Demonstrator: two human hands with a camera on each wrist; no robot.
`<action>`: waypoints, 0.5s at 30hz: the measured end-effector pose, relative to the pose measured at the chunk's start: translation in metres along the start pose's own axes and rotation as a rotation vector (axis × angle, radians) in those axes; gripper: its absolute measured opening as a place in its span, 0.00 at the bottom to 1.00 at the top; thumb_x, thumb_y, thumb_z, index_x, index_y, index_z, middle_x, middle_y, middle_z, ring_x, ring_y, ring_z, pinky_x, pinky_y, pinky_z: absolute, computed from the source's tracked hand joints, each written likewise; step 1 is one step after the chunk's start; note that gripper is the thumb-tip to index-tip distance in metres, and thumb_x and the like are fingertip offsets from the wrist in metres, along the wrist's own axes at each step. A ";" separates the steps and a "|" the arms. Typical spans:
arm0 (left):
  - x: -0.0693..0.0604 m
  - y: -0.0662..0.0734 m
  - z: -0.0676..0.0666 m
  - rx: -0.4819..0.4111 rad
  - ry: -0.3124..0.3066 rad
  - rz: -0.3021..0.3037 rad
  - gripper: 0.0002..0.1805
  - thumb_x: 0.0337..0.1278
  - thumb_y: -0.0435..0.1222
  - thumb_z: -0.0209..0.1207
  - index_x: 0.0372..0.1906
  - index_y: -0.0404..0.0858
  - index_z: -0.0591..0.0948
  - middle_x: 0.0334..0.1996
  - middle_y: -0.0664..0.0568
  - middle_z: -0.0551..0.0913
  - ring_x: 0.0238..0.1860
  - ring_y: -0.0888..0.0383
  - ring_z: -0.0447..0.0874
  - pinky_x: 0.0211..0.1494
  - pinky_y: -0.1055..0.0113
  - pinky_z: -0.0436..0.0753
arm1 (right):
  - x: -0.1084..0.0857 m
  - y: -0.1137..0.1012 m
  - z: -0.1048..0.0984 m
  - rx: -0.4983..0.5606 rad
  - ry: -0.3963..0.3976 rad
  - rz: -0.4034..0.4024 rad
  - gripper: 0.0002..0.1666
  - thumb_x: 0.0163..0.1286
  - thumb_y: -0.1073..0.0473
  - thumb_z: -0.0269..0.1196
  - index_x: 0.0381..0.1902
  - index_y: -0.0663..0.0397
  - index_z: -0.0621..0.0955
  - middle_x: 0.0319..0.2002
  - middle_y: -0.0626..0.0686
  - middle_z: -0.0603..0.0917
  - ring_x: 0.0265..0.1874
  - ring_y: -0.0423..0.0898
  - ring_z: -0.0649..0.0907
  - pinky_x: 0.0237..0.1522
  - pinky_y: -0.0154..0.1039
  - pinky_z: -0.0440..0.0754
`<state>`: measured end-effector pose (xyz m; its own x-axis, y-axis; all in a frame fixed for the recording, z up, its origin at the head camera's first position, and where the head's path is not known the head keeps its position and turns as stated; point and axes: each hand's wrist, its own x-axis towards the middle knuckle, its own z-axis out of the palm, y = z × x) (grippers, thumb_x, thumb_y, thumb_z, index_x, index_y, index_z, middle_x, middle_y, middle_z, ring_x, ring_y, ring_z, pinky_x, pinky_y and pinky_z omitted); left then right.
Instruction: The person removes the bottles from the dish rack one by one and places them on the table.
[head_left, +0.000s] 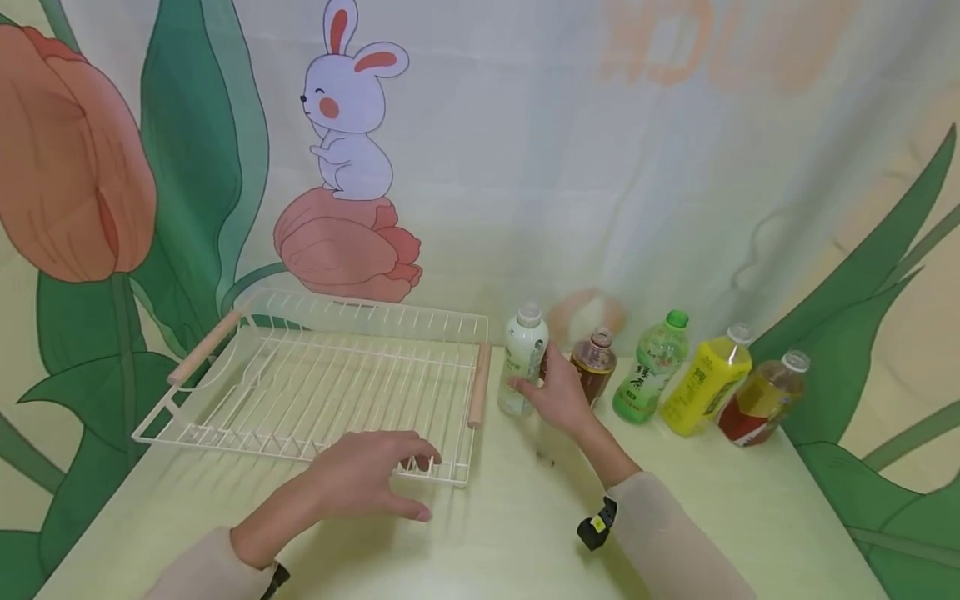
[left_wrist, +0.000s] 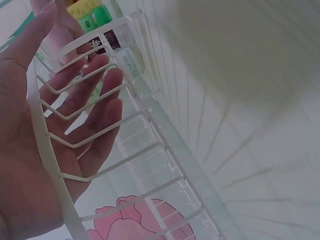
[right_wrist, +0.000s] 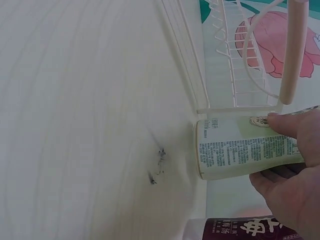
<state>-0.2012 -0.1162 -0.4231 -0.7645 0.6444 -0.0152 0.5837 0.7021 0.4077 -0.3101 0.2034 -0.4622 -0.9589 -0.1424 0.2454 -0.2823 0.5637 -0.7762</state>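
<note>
My right hand (head_left: 558,392) grips a pale green-white bottle (head_left: 521,346) that stands upright just right of the wire rack. In the right wrist view the thumb lies on one side of this bottle (right_wrist: 240,152) and the fingers bend round the other. My left hand (head_left: 367,475) hovers at the front right of the white rack (head_left: 480,386), its fingers loosely bent and holding nothing. Through the rack's wires the left wrist view shows these fingers (left_wrist: 107,112); whether they touch the wires I cannot tell.
Right of the held bottle stand a dark brown bottle (head_left: 592,367), a green tea bottle (head_left: 651,367), a yellow bottle (head_left: 708,383) and a red-labelled bottle (head_left: 765,400). A printed curtain (head_left: 525,167) hangs behind the table (head_left: 510,533). Small dark marks (right_wrist: 160,160) show on the tabletop.
</note>
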 end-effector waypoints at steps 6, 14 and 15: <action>-0.004 0.000 0.003 -0.009 0.013 0.004 0.37 0.47 0.70 0.72 0.58 0.54 0.85 0.43 0.73 0.82 0.46 0.67 0.82 0.47 0.57 0.82 | -0.001 0.003 0.004 -0.009 -0.006 0.008 0.39 0.69 0.62 0.75 0.70 0.62 0.67 0.67 0.67 0.79 0.67 0.64 0.79 0.68 0.58 0.77; -0.002 0.001 0.003 -0.012 0.034 0.016 0.37 0.48 0.72 0.70 0.58 0.55 0.85 0.43 0.74 0.83 0.46 0.66 0.83 0.47 0.57 0.82 | -0.007 0.011 0.002 -0.048 -0.061 0.065 0.40 0.72 0.58 0.72 0.73 0.63 0.66 0.69 0.68 0.77 0.70 0.65 0.77 0.70 0.60 0.74; -0.002 0.001 0.003 -0.017 0.034 0.012 0.36 0.48 0.71 0.71 0.58 0.56 0.85 0.43 0.74 0.83 0.46 0.66 0.83 0.47 0.57 0.82 | -0.009 0.012 0.001 -0.071 -0.082 0.084 0.40 0.73 0.56 0.72 0.73 0.64 0.66 0.69 0.69 0.77 0.69 0.66 0.77 0.70 0.61 0.74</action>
<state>-0.1983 -0.1160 -0.4259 -0.7663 0.6421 0.0205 0.5884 0.6888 0.4235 -0.3049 0.2107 -0.4740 -0.9791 -0.1563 0.1304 -0.2006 0.6321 -0.7485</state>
